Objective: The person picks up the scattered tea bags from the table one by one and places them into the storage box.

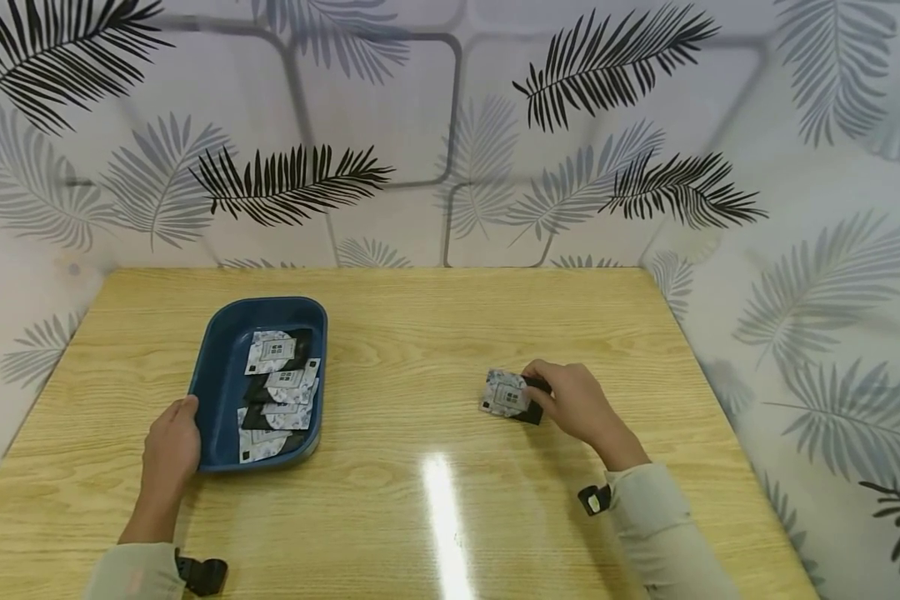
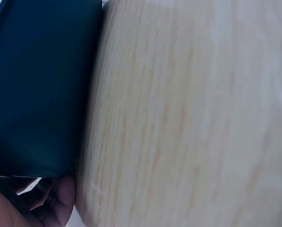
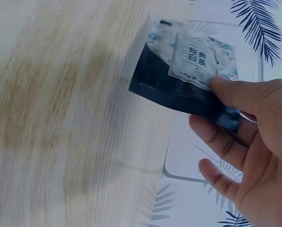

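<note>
At the left of the table, my left hand (image 1: 171, 446) grips the near left wall of a blue plastic bin (image 1: 221, 367). Several black and white printed sachets (image 1: 273, 350) lie overlapping inside the bin. In the left wrist view, curled fingers (image 2: 63, 196) show at the bin's edge, partly cut off by the frame. My right hand (image 1: 573, 404) pinches one more sachet (image 1: 506, 393) by its edge, right of the table's middle. The right wrist view shows the thumb on the printed face of this sachet (image 3: 192, 56) and fingers behind it.
The wooden table (image 1: 397, 350) reaches back to a leaf-patterned backdrop (image 1: 420, 125), which also rises along both sides. A bright streak of reflected light lies on the wood between the hands. Each wrist wears a small black camera (image 1: 594, 500).
</note>
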Tool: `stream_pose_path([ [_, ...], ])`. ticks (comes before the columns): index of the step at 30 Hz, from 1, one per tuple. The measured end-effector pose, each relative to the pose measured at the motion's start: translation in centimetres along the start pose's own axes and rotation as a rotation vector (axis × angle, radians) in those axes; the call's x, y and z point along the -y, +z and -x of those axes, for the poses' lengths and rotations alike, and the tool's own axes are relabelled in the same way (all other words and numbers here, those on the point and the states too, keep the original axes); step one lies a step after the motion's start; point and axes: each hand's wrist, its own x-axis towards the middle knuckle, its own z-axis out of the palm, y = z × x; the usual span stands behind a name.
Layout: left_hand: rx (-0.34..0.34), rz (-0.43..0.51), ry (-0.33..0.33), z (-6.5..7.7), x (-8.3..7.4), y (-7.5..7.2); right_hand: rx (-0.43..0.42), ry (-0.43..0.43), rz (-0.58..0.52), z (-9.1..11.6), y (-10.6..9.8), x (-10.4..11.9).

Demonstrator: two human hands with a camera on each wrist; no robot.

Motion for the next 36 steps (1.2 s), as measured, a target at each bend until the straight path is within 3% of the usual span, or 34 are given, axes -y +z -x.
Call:
stream_pose_path([
  [12, 0.031, 0.023, -0.012, -0.2, 0.1, -0.1, -0.049, -0.016, 0.033, -1.1, -0.6, 0.9],
  [23, 0.017, 0.029, -0.016, 0.0, -0.1, -0.1, -0.037, 0.004, 0.021, -1.9, -0.8, 2.5],
  [36, 0.007, 0.019, -0.012, 0.2, -0.3, -0.1, -0.07, -0.048, 0.017, -2.8, -0.9, 3.9],
])
